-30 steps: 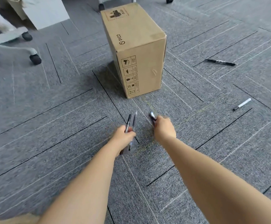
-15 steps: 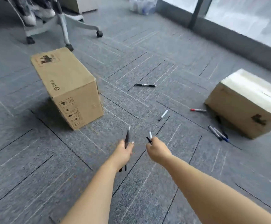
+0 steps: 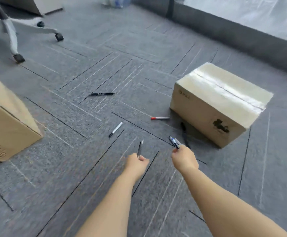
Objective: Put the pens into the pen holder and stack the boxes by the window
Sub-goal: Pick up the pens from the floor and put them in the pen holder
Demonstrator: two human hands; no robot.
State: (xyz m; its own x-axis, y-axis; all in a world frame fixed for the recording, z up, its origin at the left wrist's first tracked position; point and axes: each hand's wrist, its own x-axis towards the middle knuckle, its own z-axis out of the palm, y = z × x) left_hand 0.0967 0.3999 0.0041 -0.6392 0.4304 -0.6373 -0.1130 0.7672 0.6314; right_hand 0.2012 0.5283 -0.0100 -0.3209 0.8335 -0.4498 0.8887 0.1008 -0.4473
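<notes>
My left hand [image 3: 137, 164] is shut on two thin pens [image 3: 140, 147] that point up and away. My right hand [image 3: 183, 159] is closed at a blue-and-white pen [image 3: 174, 142]; I cannot tell whether that pen is lifted or touches the carpet. Loose on the carpet lie a black pen [image 3: 101, 94], a white marker with a black cap [image 3: 115, 129], a red-capped marker [image 3: 160, 118] and a dark pen [image 3: 183, 134]. One cardboard box [image 3: 216, 103] stands at the right, a second box [image 3: 11, 120] at the left edge. No pen holder is in view.
The window [image 3: 242, 14] with its dark sill runs along the top right. An office chair base [image 3: 14, 31] on castors stands at the top left. A plastic bag [image 3: 117, 0] lies at the far top. Grey carpet tiles cover the floor.
The view has swung right, so the left box slid to the edge and the right box came nearer. My right hand moved right to the pens beside that box. My left hand kept its pens.
</notes>
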